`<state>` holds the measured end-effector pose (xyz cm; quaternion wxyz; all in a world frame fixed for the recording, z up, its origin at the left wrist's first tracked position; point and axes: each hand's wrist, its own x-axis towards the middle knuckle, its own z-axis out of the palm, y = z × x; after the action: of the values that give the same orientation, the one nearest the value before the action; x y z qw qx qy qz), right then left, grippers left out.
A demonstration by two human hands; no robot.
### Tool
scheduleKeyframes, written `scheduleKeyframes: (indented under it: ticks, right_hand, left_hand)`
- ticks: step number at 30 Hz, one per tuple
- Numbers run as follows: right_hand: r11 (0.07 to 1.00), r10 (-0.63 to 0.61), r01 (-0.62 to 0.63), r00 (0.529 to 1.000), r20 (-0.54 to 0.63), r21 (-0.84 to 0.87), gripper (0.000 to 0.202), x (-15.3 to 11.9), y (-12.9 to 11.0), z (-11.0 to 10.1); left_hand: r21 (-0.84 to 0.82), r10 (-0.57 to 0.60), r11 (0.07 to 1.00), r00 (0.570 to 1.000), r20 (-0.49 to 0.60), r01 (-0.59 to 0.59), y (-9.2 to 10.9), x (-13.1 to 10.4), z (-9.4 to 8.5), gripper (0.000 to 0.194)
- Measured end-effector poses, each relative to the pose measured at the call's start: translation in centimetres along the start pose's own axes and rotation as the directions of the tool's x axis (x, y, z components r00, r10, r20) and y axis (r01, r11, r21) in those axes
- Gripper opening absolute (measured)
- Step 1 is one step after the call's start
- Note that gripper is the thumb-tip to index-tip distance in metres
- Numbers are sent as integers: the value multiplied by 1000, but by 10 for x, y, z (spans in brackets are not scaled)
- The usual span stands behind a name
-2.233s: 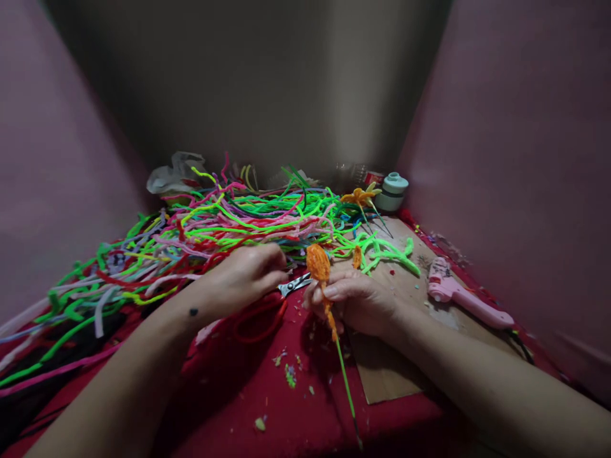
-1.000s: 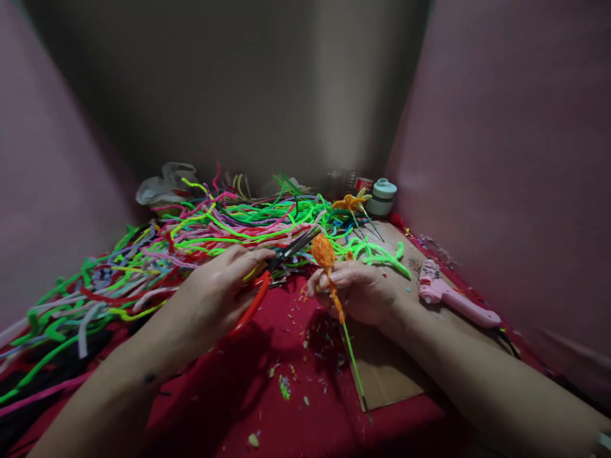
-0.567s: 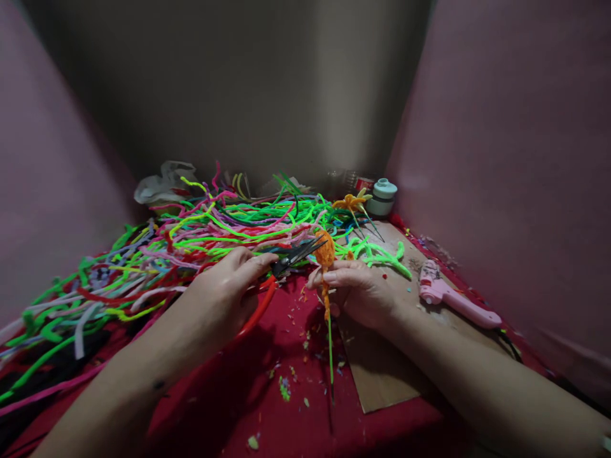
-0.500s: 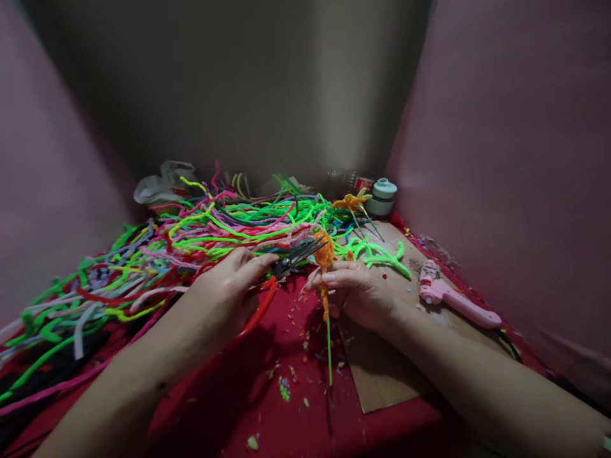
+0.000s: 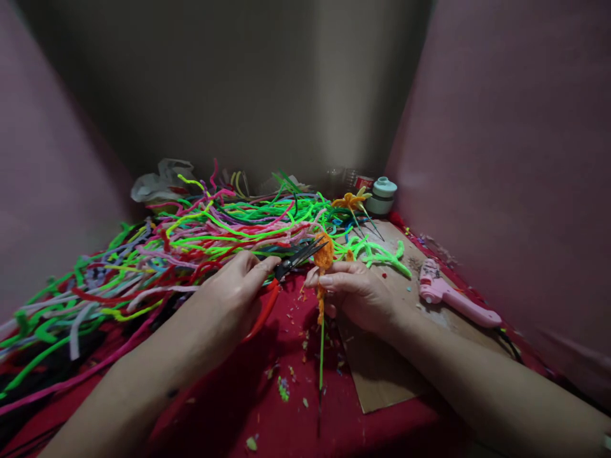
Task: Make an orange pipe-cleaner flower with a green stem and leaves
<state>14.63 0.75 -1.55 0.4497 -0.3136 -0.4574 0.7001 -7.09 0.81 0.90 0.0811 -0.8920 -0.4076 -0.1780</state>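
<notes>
My left hand (image 5: 238, 283) is wrapped round the red handles of a pair of scissors (image 5: 292, 259). The dark blades point right and up, their tips at the edge of an orange fuzzy flower (image 5: 323, 252). Between thumb and fingers, my right hand (image 5: 356, 289) pinches the flower just below its orange head. An orange twist runs down from there onto a thin green stem (image 5: 321, 356) with a dark lower end. Whether the blades are biting into the fuzz cannot be made out.
Many coloured pipe cleaners (image 5: 238, 219) lie heaped at the back and left. A pink glue gun (image 5: 453, 302) rests on a cardboard sheet (image 5: 382, 381) at right. Behind are a finished orange flower (image 5: 352, 201) and a pale green bottle (image 5: 382, 196). Fuzz scraps dot the red cloth (image 5: 214, 413).
The flower's stem has swung a little to the left at its lower end, and the orange head has turned slightly. Both hands keep nearly the same place and hold.
</notes>
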Motion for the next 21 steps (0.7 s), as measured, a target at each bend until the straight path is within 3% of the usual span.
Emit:
scheduleKeyframes:
  ticks: [13,21]
  right_hand:
    - [993,-114,110,986,-123,-37,12,0,4,1]
    - [966,-171,140,976,-136,-216,15,-4,0,4]
  left_hand:
    - [103,-4,995,997,-72,12,23,-1,10,47]
    - [179,-81,981,997,-1,80,29,-6,12,52]
